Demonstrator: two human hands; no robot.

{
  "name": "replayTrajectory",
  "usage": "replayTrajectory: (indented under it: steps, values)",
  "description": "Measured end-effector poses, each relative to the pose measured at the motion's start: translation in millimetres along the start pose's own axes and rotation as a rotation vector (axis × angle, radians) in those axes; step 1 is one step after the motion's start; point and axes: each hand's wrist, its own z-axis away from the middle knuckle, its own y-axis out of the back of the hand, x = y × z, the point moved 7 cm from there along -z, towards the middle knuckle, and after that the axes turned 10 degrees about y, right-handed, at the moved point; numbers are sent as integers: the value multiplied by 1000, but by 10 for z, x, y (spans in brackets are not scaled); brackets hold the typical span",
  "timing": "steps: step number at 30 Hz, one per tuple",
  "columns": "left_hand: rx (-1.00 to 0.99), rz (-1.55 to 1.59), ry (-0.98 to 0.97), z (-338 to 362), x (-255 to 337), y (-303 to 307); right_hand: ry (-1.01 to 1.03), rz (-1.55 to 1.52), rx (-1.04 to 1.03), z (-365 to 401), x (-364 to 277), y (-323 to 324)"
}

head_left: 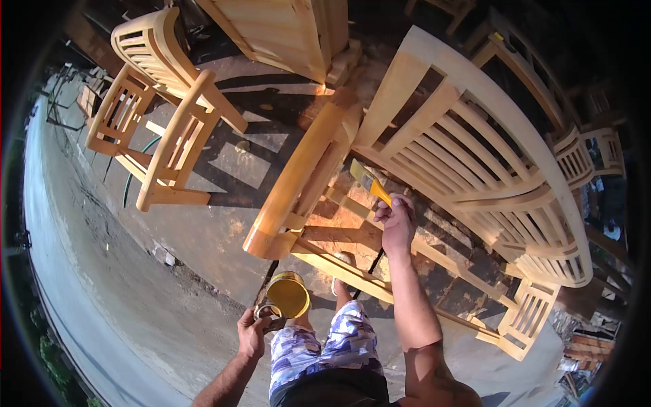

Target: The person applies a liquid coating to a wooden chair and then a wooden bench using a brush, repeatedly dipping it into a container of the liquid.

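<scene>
My right hand [397, 220] is closed around the yellow handle of a paintbrush [366, 178]. Its bristles point up and left, between the bench's armrest and its backrest. A large wooden bench [407, 57] with a curved, slatted back stands before me. The bench's near armrest [288, 183] looks glossy and more orange than the pale backrest. Low on the left, my left hand [251, 332] grips a can [288, 296] by the ring-shaped handle at its side. Amber-yellow liquid shows inside the can, below the armrest's front end.
A slatted wooden armchair [180, 122] stands at the upper left, with a thin green hose [128, 182] beside it. A wooden cabinet [271, 30] is at the top. More slatted furniture [576, 159] lies right, and a paved road [61, 271] runs along the left.
</scene>
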Motion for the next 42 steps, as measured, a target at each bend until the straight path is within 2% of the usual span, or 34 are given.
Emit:
replayTrajectory:
  steps: [3, 9, 12, 14, 20, 23, 24, 27, 31, 32, 35, 39, 42]
  values:
    - [45, 15, 13, -15, -84, -118, 81, 149, -52, -508, 197, -112]
    - [81, 29, 16, 36, -68, -430, 169, 255, -52, -1202, 573, -502]
    - [92, 39, 20, 101, 0, -584, 245, 463, 13, -1390, 835, -537]
    - [116, 34, 20, 109, 19, -591, 266, 458, 74, -1538, 1080, -504]
    - [144, 25, 5, 92, 35, -591, 393, 549, 132, -1795, 1142, -743]
    - [132, 36, -12, 69, -7, -551, 252, 625, 99, -1563, 1065, -719]
    - [134, 49, -6, 65, -25, -549, 291, 589, 92, -1481, 1099, -652]
    - [139, 74, 8, 58, -62, -560, 221, 445, 127, -1332, 1128, -607]
    - [155, 62, 30, 47, -37, -626, 507, 718, 161, -1625, 1097, -887]
    - [163, 64, 39, 49, -49, -600, 498, 781, 172, -1698, 1188, -922]
    - [135, 92, 23, 22, -143, -526, 202, 625, 231, -1792, 1422, -756]
    - [135, 92, 19, -9, -199, -473, 43, 744, 298, -1726, 1507, -609]
    - [143, 91, 26, 3, -197, -462, 312, 606, 192, -1719, 1354, -838]
